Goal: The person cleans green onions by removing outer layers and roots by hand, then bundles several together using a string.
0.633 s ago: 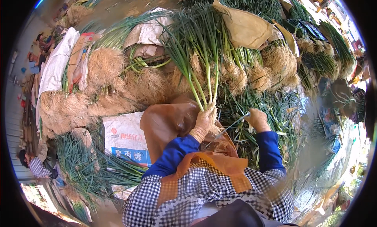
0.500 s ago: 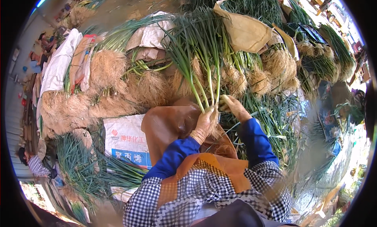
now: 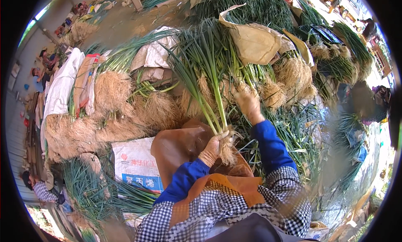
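My left hand [image 3: 212,149] is closed round a few green onions [image 3: 218,100] just above their roots. Their pale stems and long green leaves point away from me, and the hairy roots hang beside my fingers over a brown apron [image 3: 182,138]. Off to the right, my right hand [image 3: 249,108] is raised, apart from those stems and smeared by motion. Its fingers cannot be made out, and whatever it may hold is hidden. Just beyond it lie rooted green onions [image 3: 274,92] partly under a tan sheet [image 3: 255,41].
Bundles with thick straw-coloured roots [image 3: 113,91] line the far left, beside a white sack [image 3: 60,85]. A printed sack [image 3: 136,162] and leafy onion tops [image 3: 86,183] lie at near left. Loose leaves [image 3: 293,133] cover the right side. Another person [image 3: 42,189] is at far left.
My right hand has moved up and away from the stems, and it is now blurred. The left hand has come slightly nearer to me, still holding the green onions, with fewer stems showing spread apart.
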A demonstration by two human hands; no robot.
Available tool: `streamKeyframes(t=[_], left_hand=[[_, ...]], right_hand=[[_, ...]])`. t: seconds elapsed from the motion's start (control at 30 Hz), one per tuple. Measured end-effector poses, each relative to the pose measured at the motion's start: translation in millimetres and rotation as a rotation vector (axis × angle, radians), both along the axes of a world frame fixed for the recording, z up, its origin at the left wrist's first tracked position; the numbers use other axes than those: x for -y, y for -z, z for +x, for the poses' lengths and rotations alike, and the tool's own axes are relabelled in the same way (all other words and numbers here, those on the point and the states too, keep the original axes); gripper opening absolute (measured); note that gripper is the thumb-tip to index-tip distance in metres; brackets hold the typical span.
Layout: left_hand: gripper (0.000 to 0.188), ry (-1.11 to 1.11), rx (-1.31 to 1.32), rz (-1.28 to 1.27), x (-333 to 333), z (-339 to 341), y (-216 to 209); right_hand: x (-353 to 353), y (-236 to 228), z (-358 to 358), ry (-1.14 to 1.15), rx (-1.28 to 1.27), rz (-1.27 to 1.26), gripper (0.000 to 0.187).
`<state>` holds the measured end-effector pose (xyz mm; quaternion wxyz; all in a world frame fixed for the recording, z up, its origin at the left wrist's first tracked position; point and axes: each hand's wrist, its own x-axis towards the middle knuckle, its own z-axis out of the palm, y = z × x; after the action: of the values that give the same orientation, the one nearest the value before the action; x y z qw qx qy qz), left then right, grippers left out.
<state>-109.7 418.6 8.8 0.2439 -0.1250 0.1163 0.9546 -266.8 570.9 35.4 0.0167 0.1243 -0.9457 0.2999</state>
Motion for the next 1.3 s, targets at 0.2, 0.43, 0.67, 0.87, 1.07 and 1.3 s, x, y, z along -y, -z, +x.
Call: streamKeyframes(t=[0.2,0.43,0.67,0.87,1.07,1.3], left_hand=[[0.023,0.028,-0.274,0.172,-1,-23,-27],[0.012,-0.005,-0.08,0.116,-10,12,38],[0.018,0.013,0.099,-0.571,-81,21,48],[0.012,-0.145,0.177,-0.523,-82,17,52],[0.016,-0.078,0.207,-0.428,-62,17,37],[0.019,-0.015,0.057,-0.362,-56,15,39]], right_hand=[[-82,-6,-115,0.212,0.127,0.625,0.028],[-39,-60,74,0.092,0.69,-0.441,0.018],[-16,5,98,0.223,-0.081,0.049,0.035],[-27,-4,126,0.063,-0.267,0.387,0.04],[-148,10,200,0.187,-0.34,0.315,0.029],[-110,-9,143,0.138,0.183,-0.13,0.039]])
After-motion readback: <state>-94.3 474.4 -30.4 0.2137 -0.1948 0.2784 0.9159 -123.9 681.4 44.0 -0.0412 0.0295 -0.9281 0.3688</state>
